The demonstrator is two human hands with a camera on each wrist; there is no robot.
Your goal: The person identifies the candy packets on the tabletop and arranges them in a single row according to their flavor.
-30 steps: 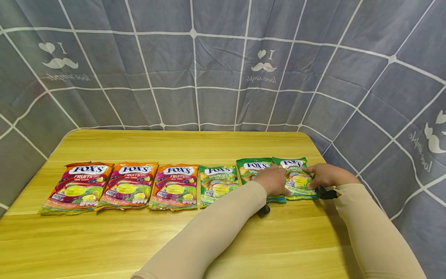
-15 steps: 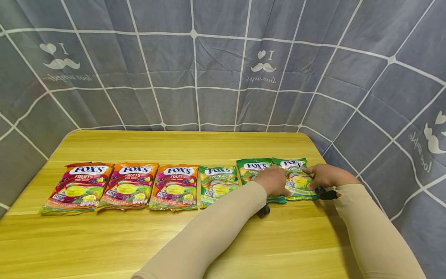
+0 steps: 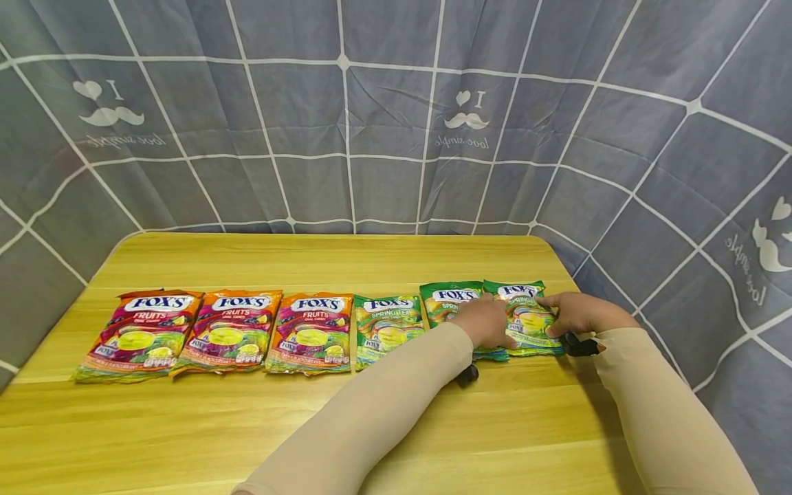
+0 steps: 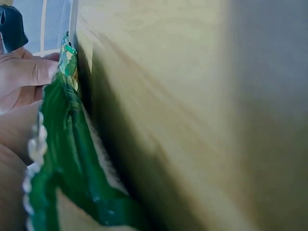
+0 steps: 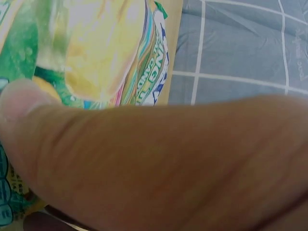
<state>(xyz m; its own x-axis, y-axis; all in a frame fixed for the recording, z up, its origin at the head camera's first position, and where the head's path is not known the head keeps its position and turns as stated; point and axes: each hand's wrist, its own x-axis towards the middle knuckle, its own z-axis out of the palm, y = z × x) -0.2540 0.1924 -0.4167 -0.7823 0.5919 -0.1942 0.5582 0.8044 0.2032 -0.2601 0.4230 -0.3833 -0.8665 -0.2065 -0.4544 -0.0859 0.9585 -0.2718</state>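
Observation:
In the head view, a green Spring Tea candy bag (image 3: pixel 529 322) lies face up at the right end of a row. My left hand (image 3: pixel 485 320) grips its left side, the forearm crossing over the table. At its right side my right hand (image 3: pixel 584 313) holds the edge, thumb on the printed front. The right wrist view has that thumb (image 5: pixel 120 149) large across the same candy bag (image 5: pixel 101 48). Partly under my left hand is a second green candy bag (image 3: pixel 450 294). A third green candy bag (image 3: pixel 388 322) is half covered by the left sleeve.
Three orange and purple Fruits candy bags, the nearest to the middle being this bag (image 3: pixel 309 333), lie side by side to the left on the wooden table (image 3: pixel 185 433). A grey checked curtain (image 3: pixel 396 137) encloses the back and sides. Dark wrist straps (image 3: pixel 581 344) show at my wrists.

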